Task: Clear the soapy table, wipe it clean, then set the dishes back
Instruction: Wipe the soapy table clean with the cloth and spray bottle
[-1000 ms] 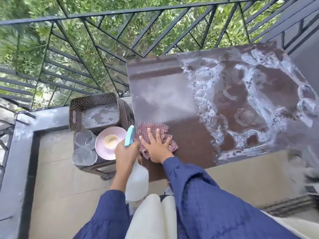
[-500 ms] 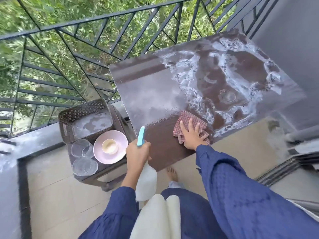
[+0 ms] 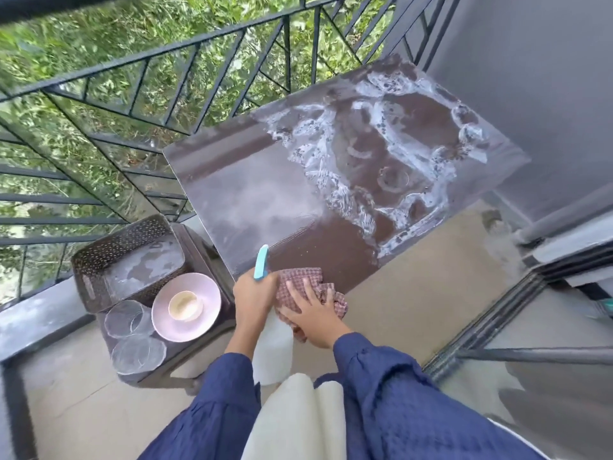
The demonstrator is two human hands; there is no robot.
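1. Since half a second earlier, the right hand (image 3: 311, 313) and the checked cloth (image 3: 298, 283) had drawn back along the near edge of the surface (image 3: 252, 200). They had left the rim of the suds and come to the near-left corner, right against the left hand (image 3: 253, 295).
2. The surface showed what that stroke had done. A dark, wiped band ran along its near edge, and its left half looked wet but free of suds.
3. Thick white foam (image 3: 335, 180) covered the far-right part of the surface, so I judged the wiping well under half done.
4. A low side stand (image 3: 212, 250) stood just left of the surface and carried everything cleared off it.
5. A brown perforated basket (image 3: 99, 257) sat on the part of the stand farthest from the surface.
6. The white spray bottle (image 3: 273, 353) hung below the surface's near-left corner. The left hand's fingers were curled round its neck, under the blue trigger.
7. The pink plate (image 3: 199, 323) lay on the stand, on the side nearest the surface.
8. Two glass bowls (image 3: 127, 318) sat beyond the plate, farther from the surface.
9. The right hand lay flat on the cloth with its fingers spread, pressing down and not gripping. Part of the cloth seemed to lie over the surface's edge.
10. A small cup (image 3: 185, 305) stood on the plate. The dishes should stay off until the foam is gone.
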